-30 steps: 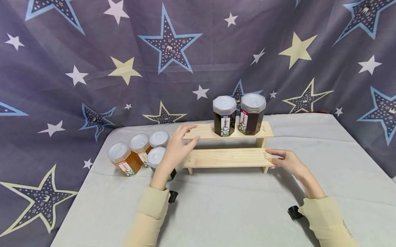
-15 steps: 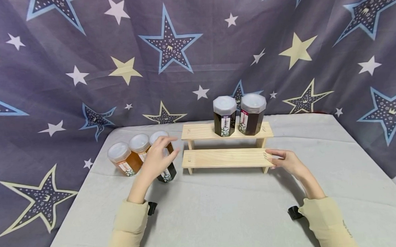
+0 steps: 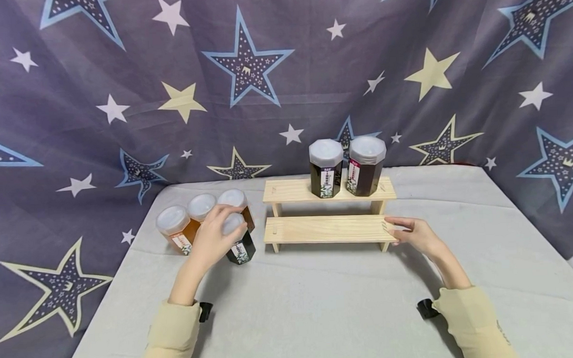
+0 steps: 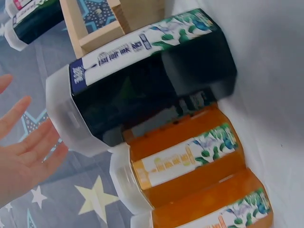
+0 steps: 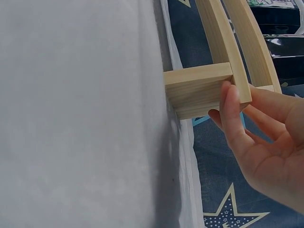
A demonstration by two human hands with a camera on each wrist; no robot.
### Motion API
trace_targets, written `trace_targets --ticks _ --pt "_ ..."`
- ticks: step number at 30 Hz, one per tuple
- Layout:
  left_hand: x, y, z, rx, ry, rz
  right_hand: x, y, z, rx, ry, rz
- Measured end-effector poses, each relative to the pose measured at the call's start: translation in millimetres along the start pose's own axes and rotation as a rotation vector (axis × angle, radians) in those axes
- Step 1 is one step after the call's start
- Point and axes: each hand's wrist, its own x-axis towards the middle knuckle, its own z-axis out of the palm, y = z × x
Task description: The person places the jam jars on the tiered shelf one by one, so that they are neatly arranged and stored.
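My left hand point(image 3: 211, 241) is at the white lid of a dark honey-like jar point(image 3: 243, 250), fingers spread at the lid's left and far side, thumb to the right. In the left wrist view that jar point(image 4: 156, 78) stands close, and the fingers point(image 4: 35, 142) reach out straight beside its lid; contact cannot be told. My right hand point(image 3: 417, 234) pinches the right end of the lower board of a two-tier wooden rack point(image 3: 326, 229). Up close in the right wrist view, thumb and fingers hold the board's corner point(image 5: 243, 90).
Two dark jars, a left one point(image 3: 326, 169) and a right one point(image 3: 365, 167), stand on the upper tier. Behind the left hand are amber jars point(image 3: 174, 225) and a brownish jar point(image 3: 232, 198), all white-lidded. A star-patterned curtain point(image 3: 283, 84) hangs behind the white-covered table point(image 3: 319, 304).
The left hand has moved from the upper tier's left end, leftward and down to the front dark jar's lid. My right hand keeps its place on the rack.
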Motion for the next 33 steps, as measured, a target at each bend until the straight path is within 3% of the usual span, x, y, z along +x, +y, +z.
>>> trace_targets --ticks 7,16,33 --pt "-5.1 -8.8 -3.5 0.034 -0.003 -0.014 -0.5 -2 0 0.012 -0.008 -0.014" --pt "-10.8 -15.6 -4.3 0.054 -0.002 0.025 -1.2 -6 0 0.009 -0.018 0.005" --pt "-21.5 -20.9 2.7 0.084 -0.024 -0.076 -1.9 -5 1 0.015 -0.008 -0.011"
